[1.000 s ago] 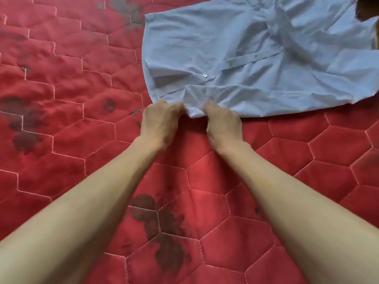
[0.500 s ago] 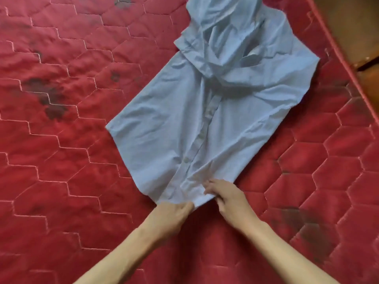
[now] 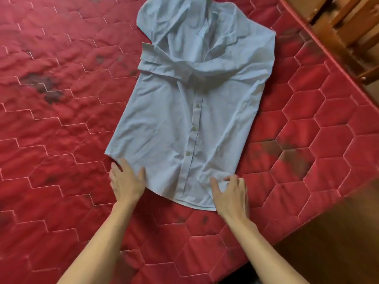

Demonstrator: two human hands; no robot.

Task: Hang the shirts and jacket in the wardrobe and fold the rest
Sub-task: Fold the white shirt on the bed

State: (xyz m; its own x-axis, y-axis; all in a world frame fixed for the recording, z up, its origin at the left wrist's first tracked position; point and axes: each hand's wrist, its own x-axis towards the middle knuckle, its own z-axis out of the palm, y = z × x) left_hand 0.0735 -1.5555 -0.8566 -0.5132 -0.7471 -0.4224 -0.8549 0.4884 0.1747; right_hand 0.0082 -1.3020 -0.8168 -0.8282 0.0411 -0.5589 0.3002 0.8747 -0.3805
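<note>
Nearest me, my left hand [image 3: 126,182] lies flat with its fingers spread on the lower left corner of the hem. My right hand [image 3: 230,193] is at the lower right corner, fingers apart and bent, their tips on the cloth. The blur hides whether they nip a fold.

The light blue buttoned cotton shirt [image 3: 184,119] stretches straight away from both hands. Its long axis runs from the hem at lower centre to the collar at the top of the frame, leaning a little right, so both hands are equally near. It lies front up on the red hexagon-quilted mattress [image 3: 61,119], with the placket closed, the sleeves bunched across the chest and soft creases throughout.

Brown wooden furniture [image 3: 338,21] stands at upper right, beyond the mattress edge.
</note>
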